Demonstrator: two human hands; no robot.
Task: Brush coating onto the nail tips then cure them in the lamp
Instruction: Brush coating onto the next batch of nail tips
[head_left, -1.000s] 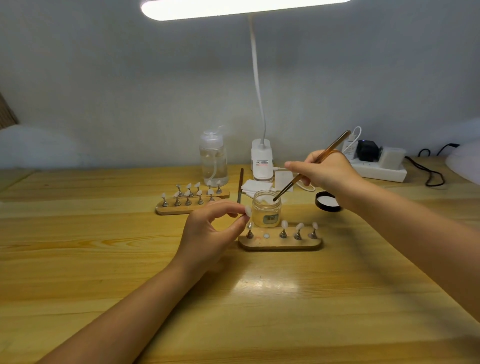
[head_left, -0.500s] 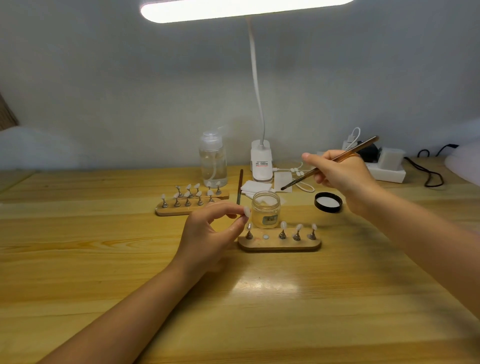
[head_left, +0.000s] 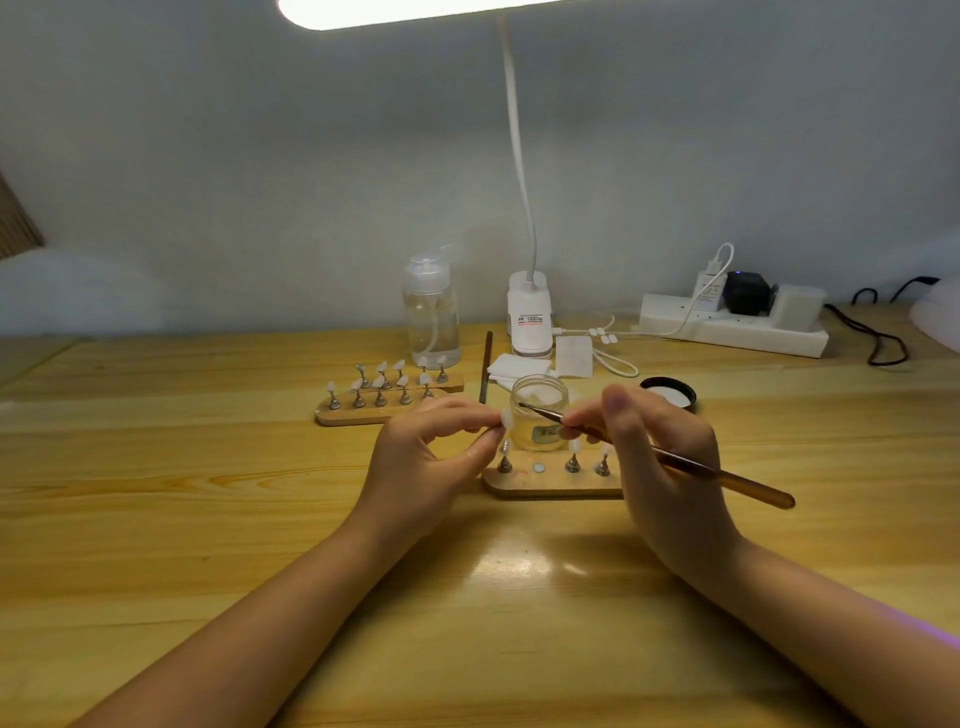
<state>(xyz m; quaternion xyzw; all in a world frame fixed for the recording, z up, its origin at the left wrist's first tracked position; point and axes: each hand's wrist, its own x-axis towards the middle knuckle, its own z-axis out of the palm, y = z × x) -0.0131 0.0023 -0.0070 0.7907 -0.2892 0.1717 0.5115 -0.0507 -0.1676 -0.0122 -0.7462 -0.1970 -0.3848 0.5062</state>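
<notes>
My left hand (head_left: 431, 452) pinches a small white nail tip (head_left: 505, 419) between thumb and fingers, just left of an open glass jar (head_left: 540, 415) of clear coating. My right hand (head_left: 660, 457) grips a thin amber brush (head_left: 691, 467), its bristle end pointing left and lying close to the held tip in front of the jar. Below them a wooden stand (head_left: 550, 480) carries three nail tips on metal pegs, with one peg spot bare. A second wooden stand (head_left: 379, 402) with several tips sits farther back left.
The jar's black lid (head_left: 670, 392) lies right of the jar. A clear pump bottle (head_left: 432, 312), a white desk lamp base (head_left: 529, 314), white wipes (head_left: 519, 366), a dark stick (head_left: 487, 366) and a power strip (head_left: 737, 325) with cables line the back of the wooden table.
My right hand has come down and left from above the lid, bringing the brush tip from the air over the jar to right beside the nail tip in my left hand.
</notes>
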